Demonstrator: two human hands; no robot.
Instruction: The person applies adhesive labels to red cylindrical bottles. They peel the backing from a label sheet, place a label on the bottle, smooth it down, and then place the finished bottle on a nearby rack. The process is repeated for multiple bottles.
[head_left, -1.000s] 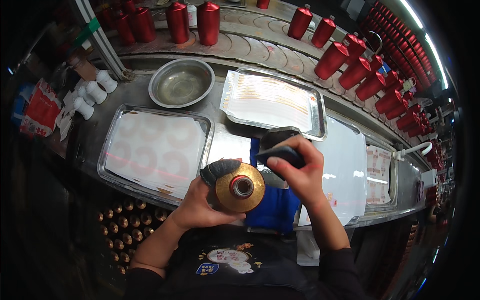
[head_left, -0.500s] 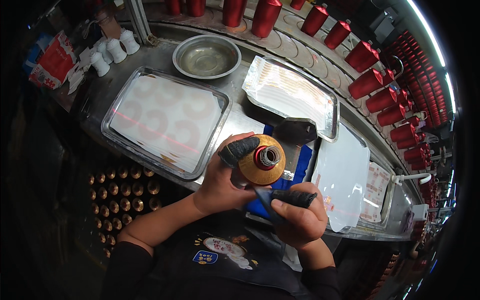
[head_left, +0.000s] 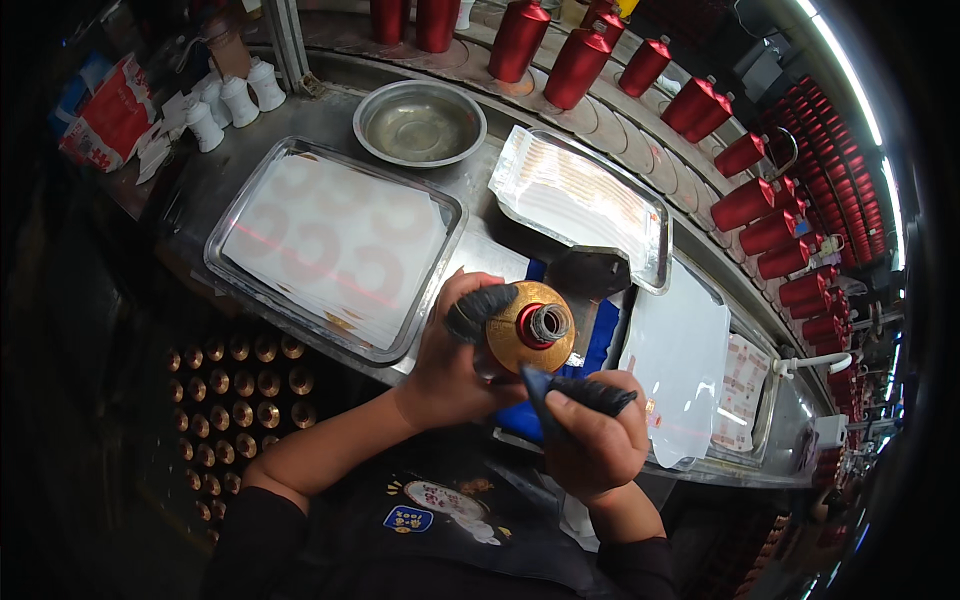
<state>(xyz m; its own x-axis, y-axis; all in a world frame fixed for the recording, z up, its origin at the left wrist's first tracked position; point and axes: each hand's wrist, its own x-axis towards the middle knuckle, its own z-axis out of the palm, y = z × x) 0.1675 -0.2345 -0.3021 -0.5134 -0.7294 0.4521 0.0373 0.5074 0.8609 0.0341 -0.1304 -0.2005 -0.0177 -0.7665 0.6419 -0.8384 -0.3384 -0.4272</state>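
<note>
My left hand [head_left: 455, 350] is wrapped round a bottle [head_left: 530, 350] with a gold shoulder, a red collar and an uncapped threaded neck that points up toward me. A black finger cot covers the thumb lying on its shoulder. In a pinch, my right hand [head_left: 600, 435] holds a dark, flat, pointed scraper [head_left: 543, 390]; a black cot covers one of its fingers too. The scraper's tip meets the near edge of the gold shoulder. Most of the bottle's body is hidden beneath the shoulder and my hand. Under the bottle lies a blue cloth [head_left: 605, 330].
A tray of white sheets [head_left: 335, 180] lies left, a round metal basin [head_left: 420, 122] behind it. Another sheet-filled tray [head_left: 660, 240] stands at the back right, beside a white sheet [head_left: 675, 350]. Red bottles [head_left: 580, 65] line the curved conveyor. Several gold-topped bottles [head_left: 243, 385] stand lower left.
The scraper's tip has moved from just below the bottle up to the gold shoulder's edge. My left hand keeps its grip. Red bottles on the conveyor have shifted along.
</note>
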